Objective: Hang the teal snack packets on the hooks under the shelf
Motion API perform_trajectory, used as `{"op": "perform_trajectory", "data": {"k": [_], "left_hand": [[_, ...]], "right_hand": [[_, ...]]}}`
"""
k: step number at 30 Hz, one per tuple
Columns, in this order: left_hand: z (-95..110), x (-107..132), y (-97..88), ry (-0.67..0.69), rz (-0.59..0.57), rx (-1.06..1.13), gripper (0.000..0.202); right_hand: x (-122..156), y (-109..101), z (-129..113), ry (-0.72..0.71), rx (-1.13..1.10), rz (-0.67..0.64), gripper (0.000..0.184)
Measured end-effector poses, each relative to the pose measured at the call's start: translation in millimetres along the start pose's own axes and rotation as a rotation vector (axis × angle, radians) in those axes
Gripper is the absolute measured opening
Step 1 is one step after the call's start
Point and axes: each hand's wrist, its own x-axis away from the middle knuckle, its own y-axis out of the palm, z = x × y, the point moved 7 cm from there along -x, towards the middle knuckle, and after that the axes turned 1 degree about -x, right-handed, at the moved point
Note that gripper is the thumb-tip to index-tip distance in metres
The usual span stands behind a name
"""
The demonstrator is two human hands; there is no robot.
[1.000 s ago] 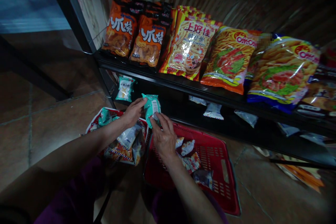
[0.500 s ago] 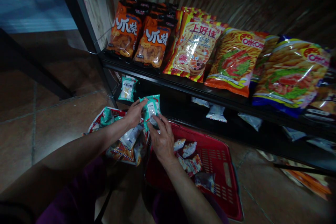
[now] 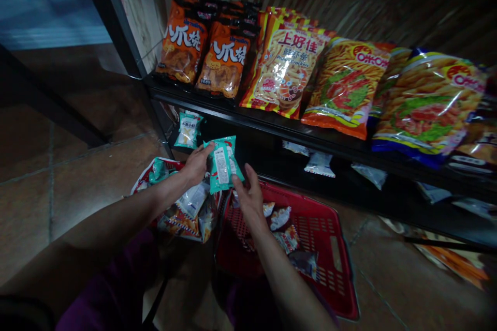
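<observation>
A small teal snack bag [image 3: 224, 165] with a white printed label faces up in front of the lower shelf. Its upper left edge is pinched by my left hand [image 3: 197, 165], the thumb lying on the front. At the lower right corner, my right hand [image 3: 250, 196] has its thumb on the bag and its fingers behind or beside the edge. Another teal bag [image 3: 189, 129] stands on the lower shelf [image 3: 256, 152] at the left end. Below my left hand is a carton [image 3: 139, 180] filled with assorted small snack bags, partly hidden by my forearm.
A red basket [image 3: 347, 258] on the tiled floor holds several small bags [image 3: 280, 218]. Larger orange bags [image 3: 223, 59], yellow cracker bags [image 3: 287, 70] and noodle-snack bags [image 3: 345, 85] line the upper shelf [image 3: 233, 111]. Silvery packets [image 3: 320, 164] lie below. A black post [image 3: 120, 15] rises at left.
The right hand's fingers have moved off the front of the teal bag to its right edge, uncovering more of the label. The bag now lies flatter and more open to view.
</observation>
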Motion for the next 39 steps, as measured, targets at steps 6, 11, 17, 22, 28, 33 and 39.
{"op": "perform_trajectory", "data": {"k": [6,11,17,22,28,33,39], "left_hand": [[-1.1,-2.0,0.1,0.0,0.003,-0.02,0.02],[-2.7,-5.9,-5.1,0.009,0.039,-0.027,0.023],[0.7,-3.3,-0.9,0.012,0.013,-0.014,0.024],[-0.7,2.6,8.6,-0.042,-0.093,-0.011,0.027],[-3.6,11.1,15.9,-0.085,-0.213,-0.1,0.021],[-5.0,13.6,18.6,-0.104,-0.231,-0.127,0.022],[-7.9,14.6,21.8,-0.108,-0.264,-0.135,0.026]], "right_hand": [[9.0,19.0,13.8,0.441,-0.536,-0.165,0.043],[10.1,17.6,11.7,0.449,-0.601,-0.103,0.038],[9.6,18.4,16.0,0.404,-0.586,-0.117,0.038],[9.5,13.7,16.7,0.417,-0.606,-0.046,0.034],[5.8,9.7,14.6,0.403,-0.623,0.003,0.034],[4.0,6.9,15.1,0.373,-0.612,0.019,0.035],[3.7,5.6,12.9,0.35,-0.584,0.009,0.034]]}}
